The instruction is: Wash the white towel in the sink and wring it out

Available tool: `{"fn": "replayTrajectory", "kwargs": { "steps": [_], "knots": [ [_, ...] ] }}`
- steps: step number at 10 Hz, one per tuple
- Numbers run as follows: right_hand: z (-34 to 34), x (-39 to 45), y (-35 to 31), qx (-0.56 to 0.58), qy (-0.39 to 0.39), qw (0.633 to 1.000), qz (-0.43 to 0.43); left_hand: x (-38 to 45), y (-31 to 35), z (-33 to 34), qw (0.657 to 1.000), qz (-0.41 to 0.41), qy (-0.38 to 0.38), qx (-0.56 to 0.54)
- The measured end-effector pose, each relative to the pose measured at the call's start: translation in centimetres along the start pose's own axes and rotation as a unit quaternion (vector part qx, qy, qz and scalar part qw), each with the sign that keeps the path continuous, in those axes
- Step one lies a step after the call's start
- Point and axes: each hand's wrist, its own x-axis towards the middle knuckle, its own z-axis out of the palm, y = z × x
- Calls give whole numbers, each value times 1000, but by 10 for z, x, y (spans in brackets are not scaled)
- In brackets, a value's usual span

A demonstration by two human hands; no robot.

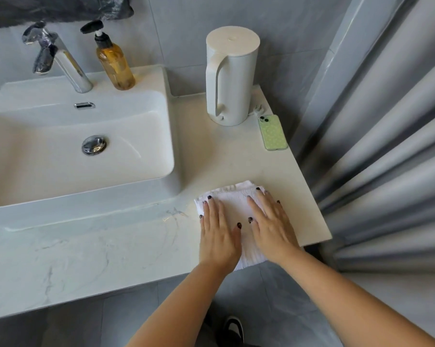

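The white square sink (61, 156) fills the left of the frame and looks dry. At the lower middle, the folded white cloth towel (236, 209) lies on the pale stone counter (86, 259), right of the sink. The left hand (217, 236) and the right hand (271, 226) press flat on it, fingers straight. It looks soft, light and floppy; pinching its edges should lift it.

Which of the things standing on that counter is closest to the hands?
The green phone, lying flat near the counter's right edge. The white kettle stands behind it, and the amber soap bottle is farther still, by the tap.
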Motion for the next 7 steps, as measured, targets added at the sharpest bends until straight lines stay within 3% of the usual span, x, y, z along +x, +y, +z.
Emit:
{"fn": "replayTrajectory", "kwargs": {
  "steps": [1,2,4,6,7],
  "knots": [
    [28,8,-1,-30,-81,996,4,14,-15,24,998,0,-13,62],
    [43,6,0,-47,-34,998,16,18,-28,36,997,19,14,69],
    [45,4,0,-57,-32,998,12,16,-31,39,996,34,14,77],
    [30,6,-1,-36,-76,996,6,10,-16,8,994,17,-49,93],
    [2,7,-11,-1,-128,992,8,2,-16,-19,996,41,-13,75]
  ]
}}
